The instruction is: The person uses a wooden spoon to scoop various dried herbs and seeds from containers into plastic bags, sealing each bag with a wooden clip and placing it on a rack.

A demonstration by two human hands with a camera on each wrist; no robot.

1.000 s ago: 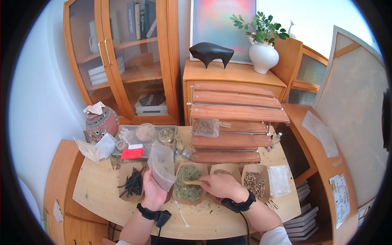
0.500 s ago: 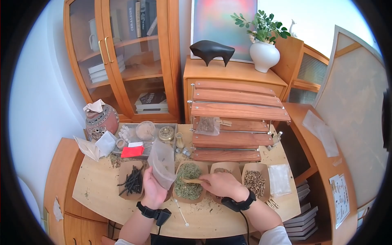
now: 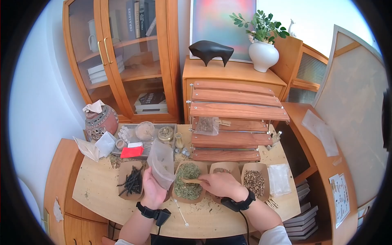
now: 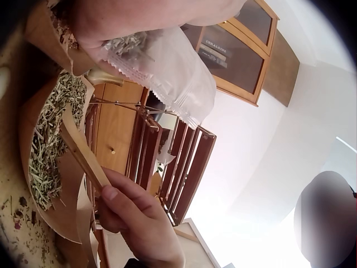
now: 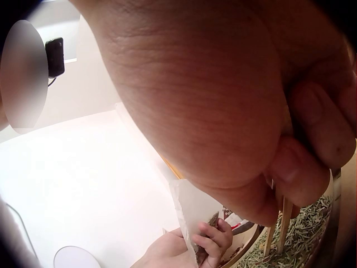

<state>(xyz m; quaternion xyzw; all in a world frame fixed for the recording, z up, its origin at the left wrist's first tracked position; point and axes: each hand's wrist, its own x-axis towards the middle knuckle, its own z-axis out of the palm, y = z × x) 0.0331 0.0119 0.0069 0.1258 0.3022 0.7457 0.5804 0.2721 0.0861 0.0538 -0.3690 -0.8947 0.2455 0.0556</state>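
My left hand (image 3: 153, 192) holds a translucent bag (image 3: 159, 161) upright, left of a paper tray (image 3: 192, 201) of dried green herb (image 3: 188, 170). In the left wrist view, some dried herb (image 4: 131, 42) shows inside the bag near the gripping fingers. My right hand (image 3: 220, 185) pinches slim wooden tongs (image 3: 192, 181) between thumb and fingers, from the right side of the tray. Their tips reach into the green herb, and two thin wooden legs (image 5: 285, 223) show in the right wrist view. Part of the tray beside the bag is hidden by my left hand.
A tray of dark sticks (image 3: 132, 181) stands at left, and a tray of brown pieces (image 3: 254, 183) at right. Clear bags (image 3: 279, 180) lie beyond it. A wooden slatted rack (image 3: 228, 141) rises behind. A white stick (image 3: 181, 213) lies in front.
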